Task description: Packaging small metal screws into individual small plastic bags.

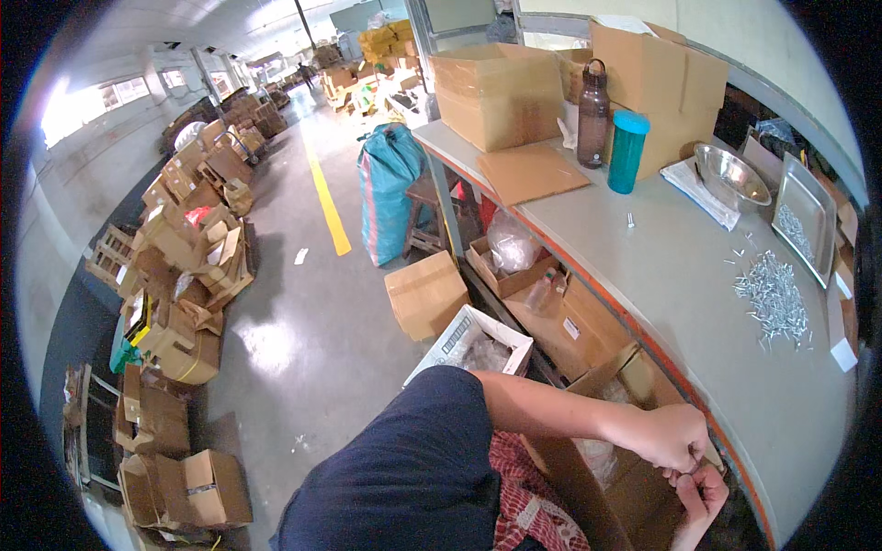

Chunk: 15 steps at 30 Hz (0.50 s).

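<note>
My left hand (675, 436) and my right hand (703, 491) meet at the near edge of the grey worktable (643, 266). Both have their fingers pinched together, tip to tip. Whatever is between them is too small and covered to make out. Farther up the tabletop lies a loose pile of small silvery screws (772, 298). More of them rest in a tilted metal tray (813, 197) behind the pile. A couple of screws (630, 220) are apart from the rest, near the middle of the table.
A metal bowl (730, 179), a teal bottle (627, 156), a dark bottle (593, 115) and cardboard boxes (496, 96) stand along the table's back. Open cartons (570, 321) sit below its orange edge. A blue sack (390, 193) and stacked boxes (184, 331) are on the floor.
</note>
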### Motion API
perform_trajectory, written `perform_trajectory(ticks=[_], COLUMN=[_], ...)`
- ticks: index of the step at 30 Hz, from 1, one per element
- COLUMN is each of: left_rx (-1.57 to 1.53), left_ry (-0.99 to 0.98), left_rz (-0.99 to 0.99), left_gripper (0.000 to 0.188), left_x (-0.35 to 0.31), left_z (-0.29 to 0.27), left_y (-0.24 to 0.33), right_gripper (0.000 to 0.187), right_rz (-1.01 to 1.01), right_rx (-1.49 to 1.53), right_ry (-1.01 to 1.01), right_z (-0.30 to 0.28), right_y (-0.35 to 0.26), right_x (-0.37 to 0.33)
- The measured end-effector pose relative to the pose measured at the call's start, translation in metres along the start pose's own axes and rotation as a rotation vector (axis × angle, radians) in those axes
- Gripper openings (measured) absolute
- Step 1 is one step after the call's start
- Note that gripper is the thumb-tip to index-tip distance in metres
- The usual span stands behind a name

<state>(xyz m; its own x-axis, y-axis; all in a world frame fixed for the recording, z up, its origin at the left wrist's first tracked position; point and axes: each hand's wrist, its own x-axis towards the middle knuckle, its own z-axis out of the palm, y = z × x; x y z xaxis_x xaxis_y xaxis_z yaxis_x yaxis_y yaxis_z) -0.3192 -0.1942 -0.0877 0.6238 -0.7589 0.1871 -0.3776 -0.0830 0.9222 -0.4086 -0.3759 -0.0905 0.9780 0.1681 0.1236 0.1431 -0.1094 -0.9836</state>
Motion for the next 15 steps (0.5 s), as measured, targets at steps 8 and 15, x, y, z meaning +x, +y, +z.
perform_trajectory(ticks=[8,15], left_rx=[0.006,-0.381], left_ry=[0.19,0.113], left_rz=[0.147,-0.134], left_gripper=[0.022,0.016], left_x=[0.005,-0.016], left_z=[0.001,-0.016], left_y=[-0.007,0.013], right_gripper=[0.01,0.017], right_rz=[0.022,0.032], right_rx=[-0.18,0.063], right_ry=[0.338,0.27], right_z=[0.02,0.02], right_y=[-0.021,-0.025], right_x=[-0.012,0.0])
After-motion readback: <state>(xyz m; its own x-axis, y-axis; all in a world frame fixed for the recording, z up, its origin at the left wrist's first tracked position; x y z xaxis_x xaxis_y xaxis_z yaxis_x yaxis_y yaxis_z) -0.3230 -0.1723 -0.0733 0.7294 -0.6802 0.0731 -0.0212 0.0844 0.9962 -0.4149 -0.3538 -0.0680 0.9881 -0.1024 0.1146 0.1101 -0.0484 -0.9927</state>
